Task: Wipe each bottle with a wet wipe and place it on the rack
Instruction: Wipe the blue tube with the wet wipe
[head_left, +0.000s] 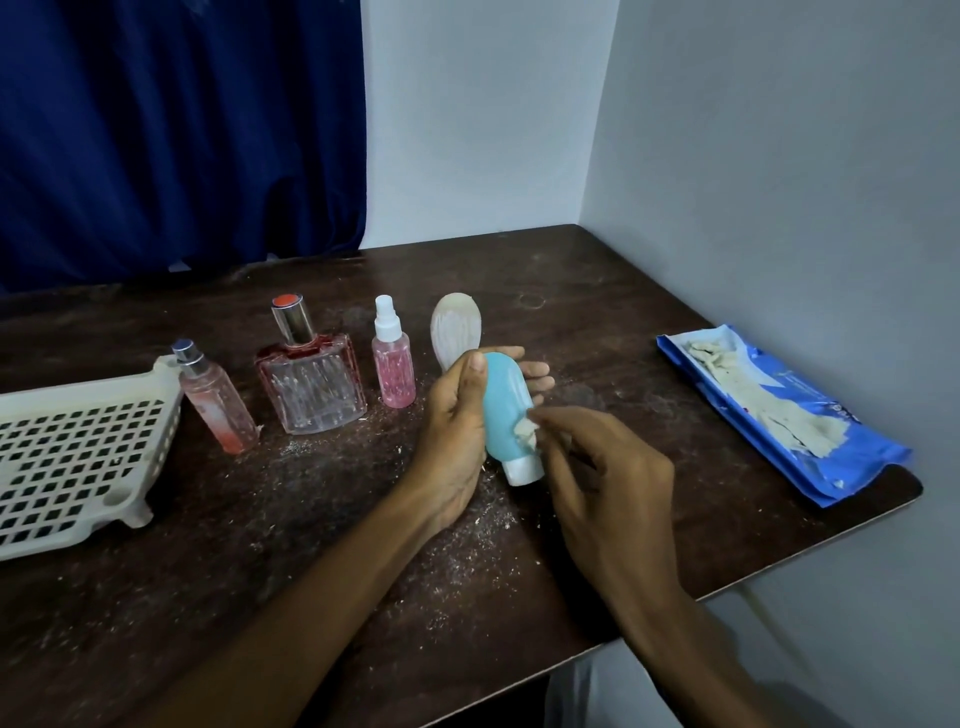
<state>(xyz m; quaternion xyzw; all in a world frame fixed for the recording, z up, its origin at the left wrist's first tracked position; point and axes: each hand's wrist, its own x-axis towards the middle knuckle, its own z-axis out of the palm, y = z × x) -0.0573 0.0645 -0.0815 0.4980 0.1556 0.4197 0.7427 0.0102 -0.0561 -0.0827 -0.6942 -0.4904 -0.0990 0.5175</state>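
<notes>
Head view, looking down. Two bare forearms come in from the lower edge over a dark wooden table (218, 571). White specks (483, 525) are scattered over the tabletop, thickest under the hands.

Left hand (457, 415): wrapped round a blue bottle (503, 405), thumb on the near face, fingertips showing past the far side. The bottle is held just above the table, tilted, with its white cap (523, 470) pointing down toward the person.

Right hand (597, 467): fingers curled, pinching a small crumpled wet wipe (525, 432). The wipe is pressed against the lower right side of the blue bottle, just above the cap.

Left side: a cream plastic rack (78, 447) with a perforated floor, partly cut off by the frame edge. No bottle can be seen in the part that shows.

Behind the hands, a row of bottles stands on the table. From the left:
- slim bottle (218, 405) with pink liquid, beside the rack's corner; whether they touch cannot be told
- square bottle (311, 384) of clear glass, silver cap with a red top
- spray bottle (393, 364), pink, white nozzle
- pale oval bottle (456, 327), its base hidden behind the left hand

Right edge: a blue pack (779, 410) lies flat, open, with greyish wipes showing on top.

Far: a dark blue curtain (182, 130) on the left, a pale wall (727, 130) behind and to the right.
</notes>
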